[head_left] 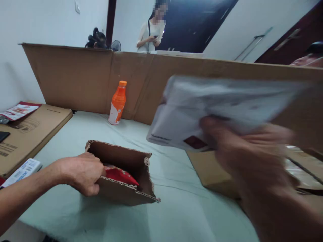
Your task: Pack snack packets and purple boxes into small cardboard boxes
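My left hand [84, 173] is closed over the left edge of a small topless cardboard box [121, 195], fingers curled over its wall. Inside the box lies a red patterned packet [119, 175]; part of it is hidden by the walls. My right hand [247, 148], smeared by motion, pinches a white flat packet [181, 111] with a dark red patch, thumb on the near face. It is raised over the table to the right of the box, not touching it.
An orange-capped drink bottle [117, 104] stands against a tall cardboard screen [75, 77]. At left a flat carton [50, 119] bears a printed packet [21, 110], with a white-blue box [24, 171] nearby. More cardboard [214, 171] lies at right. People are behind the screen.
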{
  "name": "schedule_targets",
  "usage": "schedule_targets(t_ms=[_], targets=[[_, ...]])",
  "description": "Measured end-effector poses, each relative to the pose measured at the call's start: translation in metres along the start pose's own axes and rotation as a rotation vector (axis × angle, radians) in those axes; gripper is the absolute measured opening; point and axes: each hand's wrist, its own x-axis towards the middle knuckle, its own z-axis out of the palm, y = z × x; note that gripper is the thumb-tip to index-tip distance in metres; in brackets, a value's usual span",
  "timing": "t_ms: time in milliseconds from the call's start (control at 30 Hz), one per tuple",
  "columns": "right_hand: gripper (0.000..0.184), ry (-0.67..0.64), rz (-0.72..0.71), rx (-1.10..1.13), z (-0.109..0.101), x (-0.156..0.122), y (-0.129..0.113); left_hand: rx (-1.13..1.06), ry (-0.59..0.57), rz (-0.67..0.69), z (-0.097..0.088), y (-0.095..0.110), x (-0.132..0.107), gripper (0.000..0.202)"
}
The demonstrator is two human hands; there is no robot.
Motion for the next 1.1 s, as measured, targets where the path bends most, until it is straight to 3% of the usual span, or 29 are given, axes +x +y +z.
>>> schedule_targets(t_ms=[33, 67, 100, 167, 233, 300, 433, 500, 600, 667, 700, 767, 833, 900, 933, 1000, 1100], targets=[[0.02, 0.093, -0.028, 0.021, -0.01, -0.008, -0.016, 0.014, -0.031, 0.007, -0.001, 0.0, 0.001, 0.011], [0.019, 0.103, -0.097, -0.002, -0.015, -0.016, -0.03, 0.031, -0.059, 0.011, -0.001, 0.0, 0.002, 0.01], [0.024, 0.031, -0.196, -0.041, -0.015, -0.024, -0.042, 0.048, -0.079, 0.012, -0.002, 0.001, 0.001, 0.009], [0.039, -0.287, -0.422, -0.138, -0.003, -0.037, -0.059, 0.079, -0.085, 0.0, -0.003, 0.004, 0.0, 0.005], [0.036, -0.668, -0.571, -0.274, 0.021, -0.045, -0.069, 0.102, -0.082, -0.014, -0.003, 0.007, -0.002, 0.009], [0.021, -0.965, -0.569, -0.485, 0.049, -0.048, -0.075, 0.109, -0.092, -0.022, -0.004, 0.01, -0.003, 0.012], [0.03, -1.359, -0.537, -0.783, 0.099, -0.052, -0.081, 0.094, -0.155, -0.006, -0.005, 0.008, -0.001, 0.008], [0.029, -1.503, -0.534, -0.782, 0.12, -0.054, -0.077, 0.086, -0.158, 0.005, -0.005, 0.005, 0.002, 0.009], [0.025, -1.618, -0.509, -0.721, 0.142, -0.054, -0.066, 0.077, -0.12, 0.015, -0.006, 0.003, 0.004, 0.009], [0.019, -1.661, -0.506, -0.675, 0.145, -0.051, -0.061, 0.072, -0.084, 0.02, -0.004, 0.001, -0.001, 0.008], [0.018, -1.674, -0.513, -0.653, 0.141, -0.049, -0.06, 0.054, -0.01, 0.037, -0.001, -0.001, -0.006, 0.006], [0.023, -1.589, -0.515, -0.56, 0.12, -0.043, -0.059, -0.022, 0.258, 0.093, 0.008, -0.007, -0.021, 0.01], [0.032, -1.31, -0.482, -0.384, 0.084, -0.037, -0.057, -0.121, 0.599, 0.112, 0.021, -0.014, -0.043, 0.022], [0.031, -0.955, -0.41, -0.201, 0.044, -0.034, -0.05, -0.175, 0.807, 0.028, 0.039, -0.022, -0.064, 0.033], [0.028, -0.826, -0.371, -0.143, 0.026, -0.034, -0.043, -0.189, 0.846, -0.032, 0.049, -0.026, -0.072, 0.037], [0.024, -0.733, -0.306, -0.107, 0.002, -0.04, -0.025, -0.212, 0.857, -0.12, 0.068, -0.031, -0.081, 0.044], [0.024, -0.849, -0.234, -0.14, 0.003, -0.06, 0.004, -0.286, 0.829, -0.123, 0.089, -0.034, -0.076, 0.053]])
